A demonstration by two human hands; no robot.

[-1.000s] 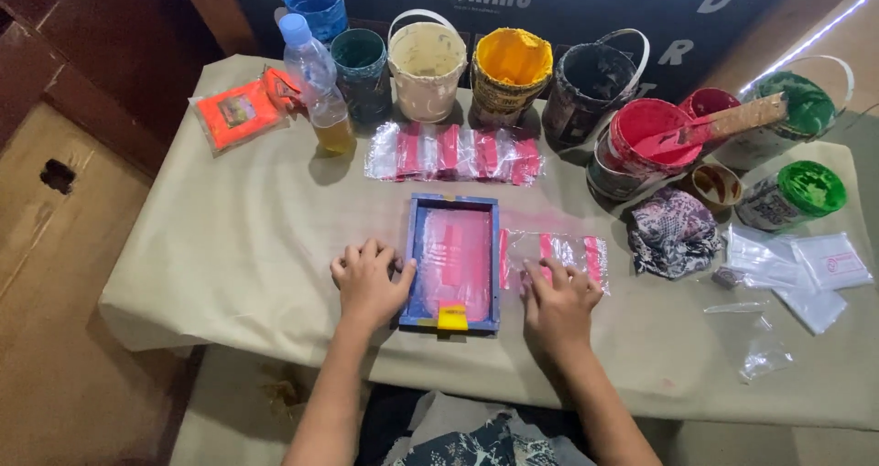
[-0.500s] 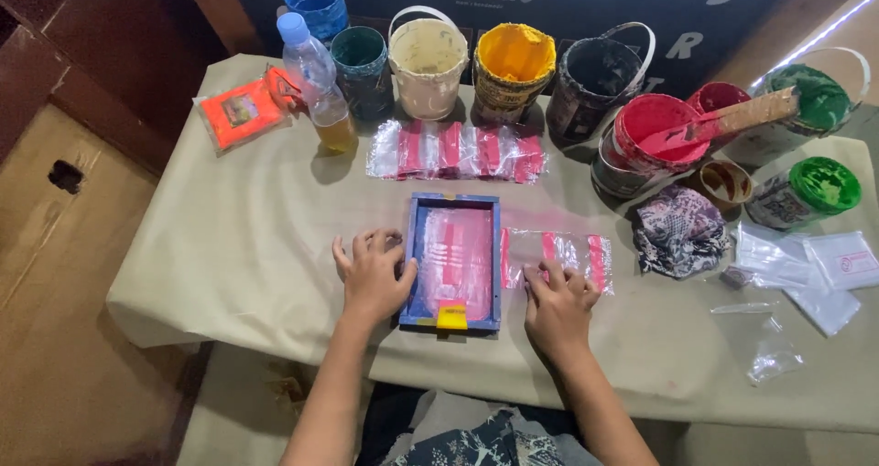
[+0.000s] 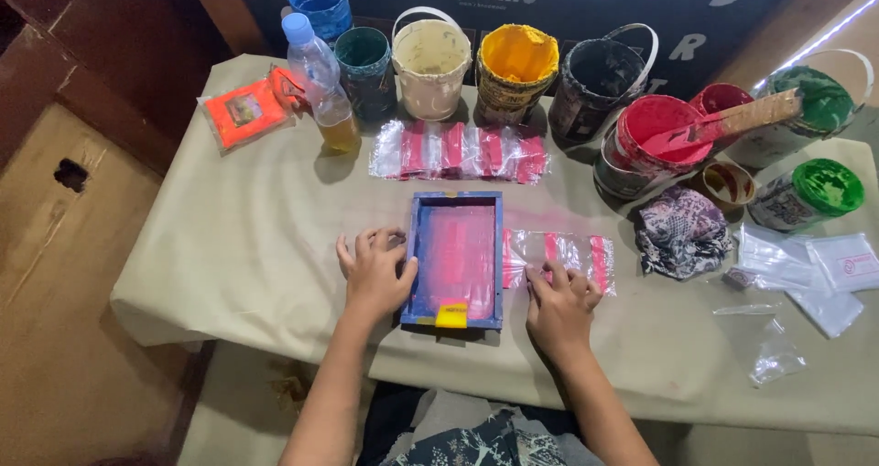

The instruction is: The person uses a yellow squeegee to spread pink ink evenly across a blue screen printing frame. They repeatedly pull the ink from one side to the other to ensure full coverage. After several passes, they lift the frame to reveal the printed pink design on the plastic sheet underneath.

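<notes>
Blue-framed printing screen [image 3: 455, 257]: our left hand [image 3: 374, 272] lies flat, fingers spread, against its left edge. Our right hand [image 3: 558, 303] presses open-palmed on the clear plastic bag [image 3: 560, 254] just right, gripping nothing.

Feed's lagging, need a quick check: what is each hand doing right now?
Left hand: open, fingers resting on the left edge of the blue printing frame, holding nothing.
Right hand: open, flat on the clear plastic bag, holding nothing.

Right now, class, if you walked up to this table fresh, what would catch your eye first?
First, the blue-framed printing screen smeared pink at the table's middle, the left hand on its left edge and the right hand on a pink-striped clear bag beside it. Behind runs a row of paint-caked buckets, the yellow bucket brightest.
</notes>
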